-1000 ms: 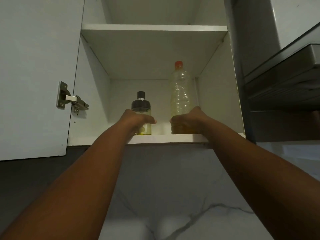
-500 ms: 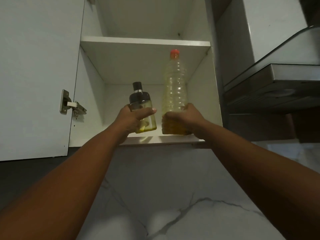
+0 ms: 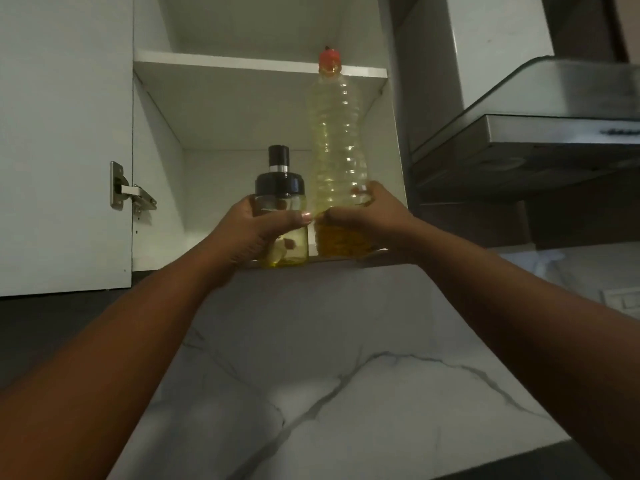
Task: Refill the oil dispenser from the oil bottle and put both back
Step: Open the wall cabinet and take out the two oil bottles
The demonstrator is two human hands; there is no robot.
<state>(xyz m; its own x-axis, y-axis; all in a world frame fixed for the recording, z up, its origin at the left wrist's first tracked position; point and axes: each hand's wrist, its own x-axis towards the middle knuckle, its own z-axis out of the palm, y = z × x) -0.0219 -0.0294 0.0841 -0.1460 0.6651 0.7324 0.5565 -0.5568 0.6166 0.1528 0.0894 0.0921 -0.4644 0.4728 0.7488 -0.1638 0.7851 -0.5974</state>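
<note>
Left hand (image 3: 254, 228) wrapped round the clear glass oil dispenser with black cap (image 3: 282, 216), thumb across its front; only a shallow layer of yellow oil at its bottom. Right hand (image 3: 369, 216) clamped low on the tall ribbed clear plastic oil bottle with red cap (image 3: 337, 140), darker yellow oil in its lower part. Both upright, just beside each other, at the front edge of the open white wall cabinet (image 3: 225, 109). Steel range hood (image 3: 540, 133) to the right; marbled wall below.
</note>
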